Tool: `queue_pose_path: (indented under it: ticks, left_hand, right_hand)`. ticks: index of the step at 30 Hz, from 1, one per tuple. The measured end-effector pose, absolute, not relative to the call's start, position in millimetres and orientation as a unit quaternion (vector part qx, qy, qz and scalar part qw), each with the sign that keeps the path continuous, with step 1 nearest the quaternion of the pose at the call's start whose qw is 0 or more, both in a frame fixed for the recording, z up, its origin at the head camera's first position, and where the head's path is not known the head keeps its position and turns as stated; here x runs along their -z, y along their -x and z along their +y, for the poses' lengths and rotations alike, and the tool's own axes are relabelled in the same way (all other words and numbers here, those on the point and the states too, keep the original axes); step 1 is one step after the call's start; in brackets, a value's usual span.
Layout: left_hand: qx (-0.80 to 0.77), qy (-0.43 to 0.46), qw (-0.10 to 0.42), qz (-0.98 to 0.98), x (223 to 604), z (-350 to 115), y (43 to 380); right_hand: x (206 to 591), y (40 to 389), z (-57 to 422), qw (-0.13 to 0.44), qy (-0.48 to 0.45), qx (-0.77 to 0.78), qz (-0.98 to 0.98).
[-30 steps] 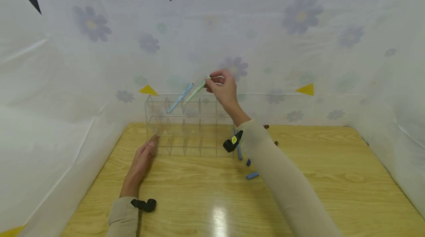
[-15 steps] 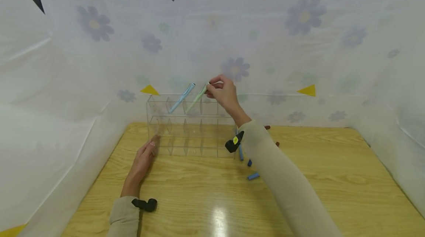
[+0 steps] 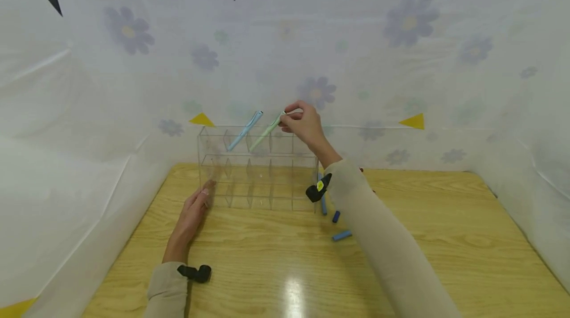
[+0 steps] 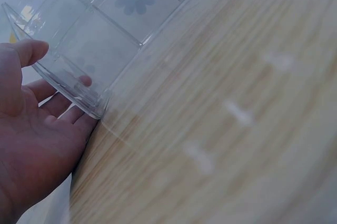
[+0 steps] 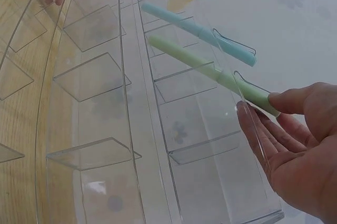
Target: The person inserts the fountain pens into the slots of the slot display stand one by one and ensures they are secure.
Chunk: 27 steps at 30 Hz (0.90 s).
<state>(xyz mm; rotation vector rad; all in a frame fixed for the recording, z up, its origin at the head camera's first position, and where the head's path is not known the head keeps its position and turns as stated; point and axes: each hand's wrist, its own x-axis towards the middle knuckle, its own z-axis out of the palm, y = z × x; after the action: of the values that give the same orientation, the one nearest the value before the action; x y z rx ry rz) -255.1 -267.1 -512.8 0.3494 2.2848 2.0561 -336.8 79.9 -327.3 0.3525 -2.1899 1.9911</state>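
A clear acrylic organizer (image 3: 260, 175) with tiers of divided compartments stands on the table. My right hand (image 3: 306, 125) is above its top tier, pinching the upper end of a light green pen (image 5: 205, 66) between thumb and fingers. This pen leans in a top compartment, lower end inside. Beside it, a light blue pen (image 3: 245, 131) leans at a similar slant, its clip toward the top. My left hand (image 3: 189, 216) holds the organizer's lower left side; in the left wrist view its thumb (image 4: 34, 52) and fingers lie on either side of the clear panel.
Right of the organizer lie a blue stick-shaped item (image 3: 323, 204), a short dark blue piece (image 3: 336, 216) and another blue piece (image 3: 342, 235), some partly behind my right sleeve (image 3: 378, 224). A floral curtain (image 3: 356, 61) hangs behind the wooden table (image 3: 249, 268).
The light green pen has gone lower into its top compartment, and its upper end has shifted slightly right with my right hand. My left hand stays at the organizer's side.
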Motion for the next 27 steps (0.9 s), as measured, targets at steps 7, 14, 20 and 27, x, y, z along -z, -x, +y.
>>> queue_pose_path:
  ticks: [7, 14, 20, 27]
  left_hand:
    - [-0.67, -0.107, 0.025, 0.734, 514, -266, 256]
    - [-0.674, -0.108, 0.029, 0.73, 513, -264, 257]
    - [-0.672, -0.111, 0.033, 0.731, 513, -261, 257]
    - [-0.674, -0.11, 0.032, 0.73, 516, -259, 262]
  right_hand:
    - [327, 334, 91, 0.094, -0.118, -0.658, -0.738]
    - [320, 321, 115, 0.139, -0.142, -0.634, -0.748]
    - [318, 301, 137, 0.153, -0.153, -0.592, -0.776]
    - [319, 276, 163, 0.167, -0.163, -0.566, -0.791]
